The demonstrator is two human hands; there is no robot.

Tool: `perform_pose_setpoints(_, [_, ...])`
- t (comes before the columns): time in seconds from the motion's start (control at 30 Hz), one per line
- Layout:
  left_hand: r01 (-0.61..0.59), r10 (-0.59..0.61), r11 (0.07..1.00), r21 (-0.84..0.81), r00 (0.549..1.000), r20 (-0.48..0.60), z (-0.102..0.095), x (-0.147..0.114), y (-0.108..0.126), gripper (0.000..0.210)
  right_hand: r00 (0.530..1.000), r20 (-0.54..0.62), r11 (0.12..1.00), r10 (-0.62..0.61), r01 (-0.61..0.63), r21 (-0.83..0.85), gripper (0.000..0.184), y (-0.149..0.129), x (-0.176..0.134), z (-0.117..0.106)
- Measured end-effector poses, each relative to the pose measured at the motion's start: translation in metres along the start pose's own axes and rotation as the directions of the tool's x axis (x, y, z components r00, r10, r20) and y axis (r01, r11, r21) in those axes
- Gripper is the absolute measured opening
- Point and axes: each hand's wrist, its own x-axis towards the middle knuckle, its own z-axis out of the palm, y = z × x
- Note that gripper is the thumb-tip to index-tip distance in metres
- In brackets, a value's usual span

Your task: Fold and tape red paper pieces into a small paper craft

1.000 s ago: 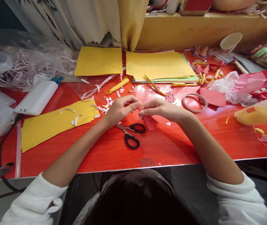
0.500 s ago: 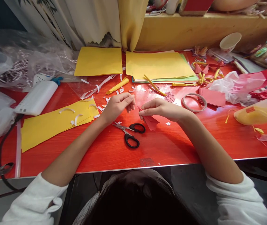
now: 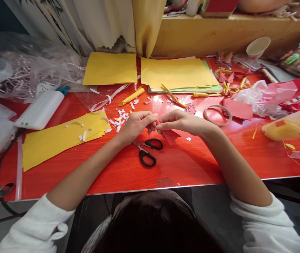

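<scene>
A piece of folded red paper (image 3: 172, 137) is held above the table, with its wider end hanging toward me. My right hand (image 3: 182, 122) pinches it between thumb and fingers. My left hand (image 3: 140, 123) is closed, with thumb and fingertips at the paper's narrow left tip; the fingers partly hide that tip. Just below the hands lie scissors (image 3: 149, 152) with black handles, their blades partly covered by my left hand. Small white paper scraps (image 3: 120, 119) are scattered beyond my left wrist.
Yellow sheets (image 3: 110, 68) and a stack of coloured paper (image 3: 176, 72) lie at the back of the red table (image 3: 192, 161). Yellow strips (image 3: 60, 140) and a white power bank-like box (image 3: 40, 110) are on the left. A tape roll (image 3: 218, 115) and pink paper (image 3: 238, 109) are right.
My left hand has moved right and slightly down, from apart to meeting the red paper's tip. My right hand keeps its pinch in nearly the same place.
</scene>
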Motion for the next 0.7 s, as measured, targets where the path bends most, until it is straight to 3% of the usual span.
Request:
perform_pose_setpoints(0.07, [0.025, -0.028, 0.996, -0.087, 0.999, -0.035, -0.001, 0.002, -0.001, 0.034, 1.000, 0.020, 1.000, 0.006, -0.006, -0.024, 0.028, 0.000, 0.000, 0.000])
perform_pose_setpoints(0.13, [0.009, -0.013, 0.998, -0.063, 0.998, -0.058, -0.003, 0.003, 0.000, 0.033, 1.000, 0.017, 0.998, 0.017, -0.016, -0.059, 0.029, 0.002, 0.001, 0.000])
perform_pose_setpoints(0.3, [-0.030, 0.026, 0.998, 0.059, 0.997, 0.071, -0.005, 0.001, 0.003, 0.027, 0.999, -0.027, 0.998, 0.019, -0.021, -0.063, 0.029, 0.009, 0.005, 0.001])
perform_pose_setpoints(0.53, [-0.120, 0.131, 0.988, 0.094, 0.984, -0.122, -0.004, 0.002, -0.001, 0.013, 0.997, -0.065, 0.998, 0.033, -0.029, 0.060, 0.028, 0.008, 0.006, -0.001])
perform_pose_setpoints(0.7, [-0.085, 0.095, 0.988, 0.126, 0.993, -0.073, -0.006, 0.001, 0.002, 0.016, 0.995, -0.103, 0.996, 0.000, 0.009, 0.087, 0.023, 0.008, 0.006, 0.001])
